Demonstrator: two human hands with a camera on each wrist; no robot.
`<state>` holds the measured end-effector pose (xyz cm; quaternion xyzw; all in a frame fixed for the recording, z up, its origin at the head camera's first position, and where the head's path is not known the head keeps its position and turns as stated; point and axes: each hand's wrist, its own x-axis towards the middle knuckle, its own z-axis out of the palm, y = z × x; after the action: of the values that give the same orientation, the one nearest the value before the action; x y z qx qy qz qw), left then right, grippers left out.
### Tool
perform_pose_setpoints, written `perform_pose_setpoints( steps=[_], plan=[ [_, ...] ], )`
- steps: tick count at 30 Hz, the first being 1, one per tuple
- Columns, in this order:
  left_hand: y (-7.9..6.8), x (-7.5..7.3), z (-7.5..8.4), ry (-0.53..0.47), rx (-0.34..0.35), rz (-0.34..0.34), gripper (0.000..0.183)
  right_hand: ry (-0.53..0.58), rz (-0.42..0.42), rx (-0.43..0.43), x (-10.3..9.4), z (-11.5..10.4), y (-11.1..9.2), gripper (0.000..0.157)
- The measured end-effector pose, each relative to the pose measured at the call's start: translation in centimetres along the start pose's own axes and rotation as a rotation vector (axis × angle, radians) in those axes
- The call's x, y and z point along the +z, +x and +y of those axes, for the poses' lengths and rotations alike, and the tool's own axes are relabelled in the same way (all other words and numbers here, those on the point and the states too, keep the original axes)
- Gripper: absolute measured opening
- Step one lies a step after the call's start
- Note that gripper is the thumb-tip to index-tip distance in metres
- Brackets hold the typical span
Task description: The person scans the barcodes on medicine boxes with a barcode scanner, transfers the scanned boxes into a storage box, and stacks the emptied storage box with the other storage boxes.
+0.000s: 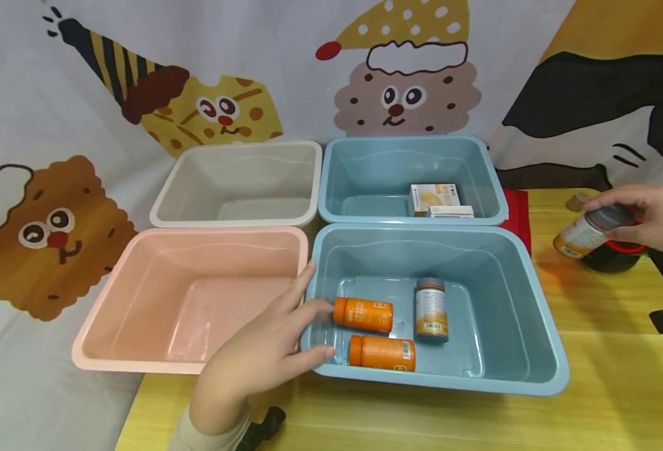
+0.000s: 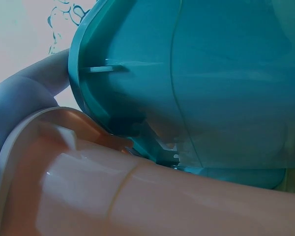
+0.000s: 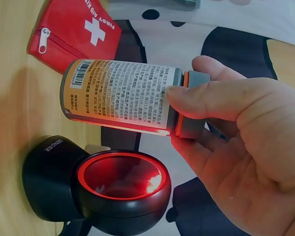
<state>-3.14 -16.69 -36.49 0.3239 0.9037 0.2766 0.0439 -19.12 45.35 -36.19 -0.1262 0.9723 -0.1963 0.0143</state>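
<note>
My right hand [image 1: 661, 219] pinches the grey cap of a supplement bottle [image 3: 123, 96] with an orange and white label. The bottle lies tilted in the air above a black scanner [image 3: 123, 196], whose ring glows red. My left hand [image 1: 269, 335] rests at the left rim of the front blue bin [image 1: 534, 313], fingers stretched over the edge beside an orange bottle [image 1: 365, 314]. A second orange bottle [image 1: 385, 354] and a grey-capped bottle [image 1: 432, 310] lie in that bin. The left wrist view shows mainly bin outsides.
A pink bin [image 1: 111, 294] stands at front left, a beige bin [image 1: 235, 222] behind it. Small boxes [image 1: 434, 195] sit in the rear blue bin [image 1: 413, 219]. A red first aid pouch [image 3: 78, 34] lies by the scanner. A patterned cloth [image 1: 286, 56] hangs behind.
</note>
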Motion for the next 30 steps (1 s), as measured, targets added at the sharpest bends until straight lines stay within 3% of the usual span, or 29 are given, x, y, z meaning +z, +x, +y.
perform_pose_setpoints(
  steps=[9,16,22,26,30],
  plan=[
    [0.1,0.0,0.1,-0.006,-0.012,-0.006,0.047,0.013,0.034,0.046,0.0,-0.1,-0.4,0.055],
    [0.0,0.0,0.0,-0.003,-0.014,-0.017,0.048,-0.030,-0.007,0.064,-0.5,-0.7,-0.4,0.053],
    [0.0,0.0,-0.1,-0.005,-0.025,-0.027,0.049,-0.096,0.053,-0.065,-0.4,-0.6,-0.6,0.053],
    [0.0,0.1,-0.2,-0.010,-0.025,-0.024,0.047,-0.022,0.159,-0.176,-0.2,-0.1,-0.9,0.060],
    [0.0,0.1,-0.2,-0.009,-0.026,-0.024,0.047,0.063,0.221,-0.199,-0.5,0.4,-1.1,0.060]
  ],
)
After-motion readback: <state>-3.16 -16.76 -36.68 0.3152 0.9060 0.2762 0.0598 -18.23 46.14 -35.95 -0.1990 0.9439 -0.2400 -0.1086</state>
